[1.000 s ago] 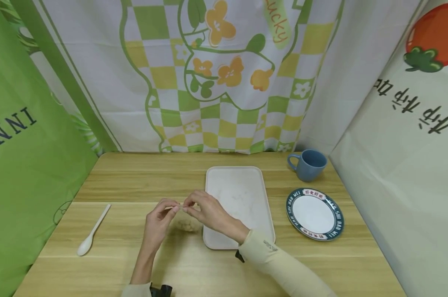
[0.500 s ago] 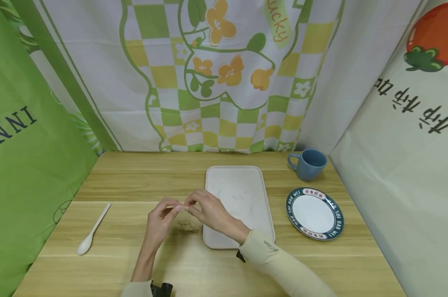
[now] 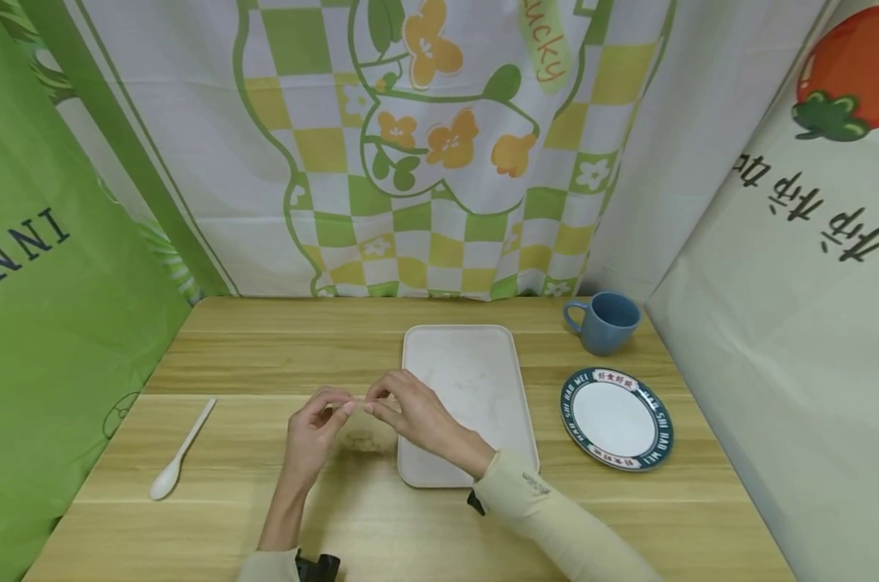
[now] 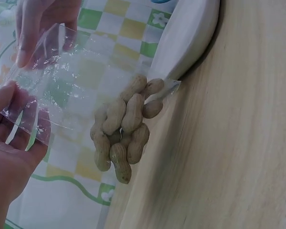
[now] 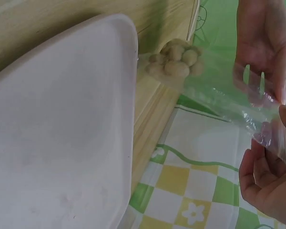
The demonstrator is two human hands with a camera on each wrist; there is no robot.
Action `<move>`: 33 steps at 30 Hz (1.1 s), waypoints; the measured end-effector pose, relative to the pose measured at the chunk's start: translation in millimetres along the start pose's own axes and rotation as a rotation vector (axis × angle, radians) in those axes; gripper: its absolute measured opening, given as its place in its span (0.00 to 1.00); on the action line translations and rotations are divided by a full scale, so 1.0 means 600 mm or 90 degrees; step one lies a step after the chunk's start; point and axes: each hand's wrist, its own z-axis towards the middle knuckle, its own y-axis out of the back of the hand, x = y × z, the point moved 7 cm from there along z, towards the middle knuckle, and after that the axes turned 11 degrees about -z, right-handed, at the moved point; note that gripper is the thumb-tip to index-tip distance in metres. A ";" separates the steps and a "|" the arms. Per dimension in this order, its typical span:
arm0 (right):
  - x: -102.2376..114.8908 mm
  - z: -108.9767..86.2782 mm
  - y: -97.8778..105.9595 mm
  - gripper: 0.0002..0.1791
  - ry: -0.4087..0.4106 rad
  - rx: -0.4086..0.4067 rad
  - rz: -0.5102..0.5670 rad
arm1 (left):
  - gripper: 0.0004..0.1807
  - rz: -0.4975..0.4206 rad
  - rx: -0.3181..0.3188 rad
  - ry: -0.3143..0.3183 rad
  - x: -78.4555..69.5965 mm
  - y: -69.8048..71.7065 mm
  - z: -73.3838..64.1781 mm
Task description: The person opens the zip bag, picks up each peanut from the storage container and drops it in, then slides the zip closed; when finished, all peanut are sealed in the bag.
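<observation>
A clear plastic bag [image 4: 62, 90] with several unshelled peanuts [image 4: 117, 114] at its bottom hangs between both hands. In the head view it shows only faintly below the fingertips, left of the tray. My left hand [image 3: 311, 428] pinches one side of the bag's top edge between thumb and fingers. On the other side, my right hand [image 3: 413, 416] pinches the same edge, a small gap away. The right wrist view shows the peanuts [image 5: 178, 59] bunched near the tray's rim. Whether the bag rests on the table I cannot tell.
A pale rectangular tray [image 3: 468, 380] lies under the right forearm. To its right are a plate with a dark green rim [image 3: 657, 420] and a blue mug [image 3: 606, 323]. A white spoon [image 3: 177, 461] lies at the left of the wooden table [image 3: 264, 347].
The right hand has shifted slightly to the right, and the gap between the two hands' fingertips has widened a little. The left hand stays nearly in place.
</observation>
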 end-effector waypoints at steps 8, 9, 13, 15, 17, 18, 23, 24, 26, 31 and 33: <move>0.007 -0.001 0.008 0.03 0.054 -0.023 0.025 | 0.06 -0.090 0.026 0.006 0.002 0.000 0.000; 0.008 0.000 0.009 0.03 0.057 -0.022 0.030 | 0.06 -0.092 0.030 0.005 0.001 -0.001 0.000; 0.008 -0.002 0.010 0.04 0.044 -0.021 0.061 | 0.05 -0.086 0.025 -0.011 -0.004 -0.002 0.001; 0.005 -0.003 0.012 0.04 0.034 -0.028 0.076 | 0.04 -0.080 0.011 -0.019 -0.007 0.000 0.001; 0.003 -0.005 0.013 0.04 0.033 -0.032 0.089 | 0.04 -0.080 0.006 -0.022 -0.009 0.001 0.000; 0.003 -0.005 0.013 0.04 0.036 -0.033 0.092 | 0.04 -0.082 0.007 -0.023 -0.009 0.001 0.000; 0.004 -0.006 0.013 0.03 0.051 -0.025 0.099 | 0.05 -0.080 0.029 -0.002 -0.007 -0.003 0.001; 0.004 -0.006 0.013 0.03 0.050 -0.026 0.100 | 0.05 -0.080 0.028 0.002 -0.007 -0.003 0.001; 0.002 -0.006 0.013 0.03 0.045 -0.032 0.108 | 0.04 -0.076 0.023 0.003 -0.007 -0.004 0.002; -0.009 -0.010 0.013 0.04 0.014 -0.052 0.142 | 0.03 -0.072 -0.008 -0.013 -0.015 -0.003 0.001; -0.012 -0.011 0.013 0.03 0.007 -0.057 0.149 | 0.03 -0.072 -0.018 -0.014 -0.018 -0.002 0.000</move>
